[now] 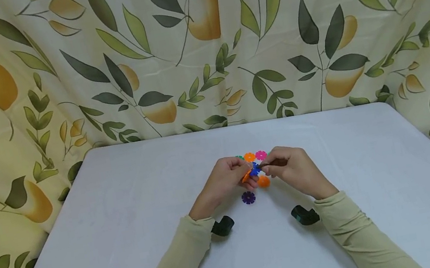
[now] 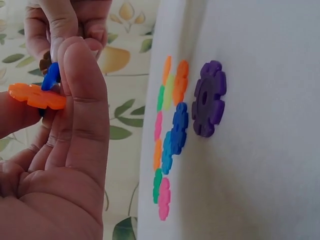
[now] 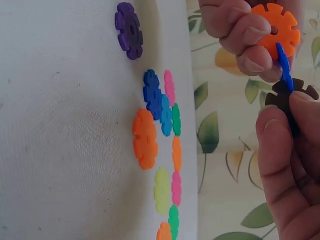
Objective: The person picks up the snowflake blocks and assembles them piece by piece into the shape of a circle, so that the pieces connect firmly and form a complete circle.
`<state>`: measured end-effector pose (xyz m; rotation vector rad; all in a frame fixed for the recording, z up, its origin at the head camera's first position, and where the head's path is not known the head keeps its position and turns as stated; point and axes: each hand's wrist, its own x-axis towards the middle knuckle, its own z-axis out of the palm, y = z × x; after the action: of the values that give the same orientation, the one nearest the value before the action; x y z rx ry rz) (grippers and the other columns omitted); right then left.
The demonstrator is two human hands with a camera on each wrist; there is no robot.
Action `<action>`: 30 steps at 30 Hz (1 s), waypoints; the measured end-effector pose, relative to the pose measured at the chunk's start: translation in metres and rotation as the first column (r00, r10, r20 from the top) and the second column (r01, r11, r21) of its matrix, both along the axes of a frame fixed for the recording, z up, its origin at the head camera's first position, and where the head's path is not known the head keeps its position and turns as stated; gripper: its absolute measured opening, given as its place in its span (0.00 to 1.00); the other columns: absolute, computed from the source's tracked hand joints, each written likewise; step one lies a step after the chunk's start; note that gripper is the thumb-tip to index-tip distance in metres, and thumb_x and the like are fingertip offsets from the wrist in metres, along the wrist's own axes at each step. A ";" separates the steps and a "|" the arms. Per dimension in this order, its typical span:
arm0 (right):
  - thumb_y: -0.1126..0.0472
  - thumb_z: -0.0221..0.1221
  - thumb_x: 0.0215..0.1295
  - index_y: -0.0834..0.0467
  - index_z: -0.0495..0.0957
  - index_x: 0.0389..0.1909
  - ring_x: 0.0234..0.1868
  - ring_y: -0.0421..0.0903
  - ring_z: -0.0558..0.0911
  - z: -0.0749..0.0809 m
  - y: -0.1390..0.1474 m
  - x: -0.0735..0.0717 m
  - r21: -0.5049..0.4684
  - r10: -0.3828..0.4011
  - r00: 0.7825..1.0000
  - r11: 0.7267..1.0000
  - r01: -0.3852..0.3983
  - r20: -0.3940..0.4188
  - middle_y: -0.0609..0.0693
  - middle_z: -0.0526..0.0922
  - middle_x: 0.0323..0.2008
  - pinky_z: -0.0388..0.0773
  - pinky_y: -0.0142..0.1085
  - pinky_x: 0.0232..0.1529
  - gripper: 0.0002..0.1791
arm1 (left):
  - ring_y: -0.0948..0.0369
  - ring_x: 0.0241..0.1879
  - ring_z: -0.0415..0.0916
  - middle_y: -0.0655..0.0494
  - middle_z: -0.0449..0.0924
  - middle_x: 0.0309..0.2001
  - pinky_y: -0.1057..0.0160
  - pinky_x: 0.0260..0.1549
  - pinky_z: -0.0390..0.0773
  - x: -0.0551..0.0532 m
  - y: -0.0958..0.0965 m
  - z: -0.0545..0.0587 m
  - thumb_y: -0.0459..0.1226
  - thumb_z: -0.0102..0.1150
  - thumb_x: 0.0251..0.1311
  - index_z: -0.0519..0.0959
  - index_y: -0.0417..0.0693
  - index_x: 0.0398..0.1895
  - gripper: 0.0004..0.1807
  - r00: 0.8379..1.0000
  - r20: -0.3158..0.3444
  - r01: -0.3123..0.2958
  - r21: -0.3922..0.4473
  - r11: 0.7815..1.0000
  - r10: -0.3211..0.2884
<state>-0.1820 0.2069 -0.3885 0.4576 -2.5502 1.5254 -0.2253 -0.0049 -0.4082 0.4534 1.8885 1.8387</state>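
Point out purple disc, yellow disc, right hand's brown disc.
Purple disc [image 2: 212, 99]: left wrist view, face beside hole.
Yellow disc [image 3: 161, 191]: right wrist view, middle of face.
Brown disc [image 3: 282, 101]: right wrist view, exposed face.

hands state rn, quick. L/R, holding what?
Left hand: closed, pinching the orange notched disc.
Right hand: closed, pinching the dark brown notched disc.

- Right hand [image 3: 287, 167] pinches a brown disc [image 3: 281, 100].
- Left hand [image 3: 245, 37] holds an orange disc [image 3: 284, 31].
- Blue disc [image 3: 284, 66] between them.
- Purple disc [image 3: 131, 31] lies near a navy disc [image 3: 152, 95].
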 end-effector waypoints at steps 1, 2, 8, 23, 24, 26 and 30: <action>0.75 0.69 0.67 0.64 0.89 0.38 0.34 0.55 0.86 0.000 -0.001 0.000 0.004 -0.004 1.000 1.000 0.004 0.004 0.53 0.87 0.35 0.85 0.33 0.38 0.04 | 0.55 0.30 0.87 0.42 0.88 0.34 0.56 0.41 0.90 0.000 -0.001 0.001 0.33 0.54 0.81 0.83 0.32 0.44 0.11 1.000 0.000 -0.003 -0.001 1.000 0.003; 0.74 0.69 0.68 0.64 0.89 0.39 0.34 0.55 0.86 0.001 -0.001 0.000 0.004 -0.007 1.000 1.000 0.007 0.009 0.53 0.88 0.35 0.85 0.33 0.38 0.04 | 0.55 0.30 0.88 0.42 0.88 0.34 0.55 0.42 0.90 -0.001 -0.001 0.001 0.33 0.54 0.81 0.83 0.32 0.44 0.12 1.000 0.001 -0.003 -0.003 1.000 0.003; 0.72 0.69 0.70 0.67 0.87 0.47 0.39 0.57 0.89 0.002 -0.003 0.001 0.004 -0.056 0.998 0.998 0.056 0.020 0.59 0.89 0.43 0.85 0.30 0.40 0.07 | 0.55 0.36 0.84 0.48 0.87 0.38 0.60 0.44 0.87 -0.003 -0.004 0.003 0.39 0.60 0.79 0.86 0.36 0.45 0.13 0.997 -0.016 -0.074 -0.084 0.994 0.073; 0.70 0.65 0.73 0.69 0.85 0.47 0.39 0.60 0.87 -0.002 -0.004 0.000 0.003 -0.116 0.992 0.993 0.116 0.044 0.61 0.89 0.41 0.84 0.30 0.39 0.07 | 0.59 0.28 0.75 0.51 0.79 0.33 0.66 0.34 0.84 -0.008 -0.005 -0.002 0.38 0.61 0.78 0.82 0.37 0.43 0.10 0.988 0.010 -0.154 -0.014 0.988 0.154; 0.69 0.65 0.74 0.69 0.85 0.47 0.39 0.60 0.87 -0.002 -0.004 0.000 0.009 -0.116 0.992 0.993 0.116 0.045 0.61 0.89 0.40 0.84 0.30 0.39 0.07 | 0.59 0.29 0.75 0.51 0.80 0.33 0.66 0.34 0.84 -0.008 -0.005 -0.002 0.38 0.60 0.79 0.82 0.37 0.43 0.11 0.988 0.010 -0.153 -0.016 0.988 0.153; 0.69 0.65 0.74 0.69 0.85 0.47 0.39 0.59 0.87 -0.002 -0.003 -0.001 0.022 -0.116 0.992 0.993 0.115 0.053 0.61 0.89 0.40 0.84 0.31 0.40 0.07 | 0.59 0.30 0.76 0.51 0.79 0.34 0.66 0.35 0.84 -0.009 -0.006 -0.002 0.39 0.60 0.79 0.81 0.38 0.43 0.11 0.989 0.011 -0.150 -0.013 0.989 0.150; 0.68 0.65 0.73 0.67 0.86 0.46 0.41 0.56 0.87 -0.006 -0.003 -0.003 0.086 -0.125 0.989 0.989 0.118 0.076 0.58 0.89 0.40 0.84 0.36 0.43 0.06 | 0.58 0.31 0.77 0.49 0.79 0.35 0.66 0.36 0.84 -0.009 -0.007 -0.002 0.38 0.60 0.79 0.80 0.39 0.42 0.10 0.989 0.017 -0.147 0.017 0.989 0.146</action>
<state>-0.1848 0.2043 -0.3945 0.2484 -2.6552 1.4319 -0.2345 -0.0122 -0.4099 0.3127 1.9418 1.9485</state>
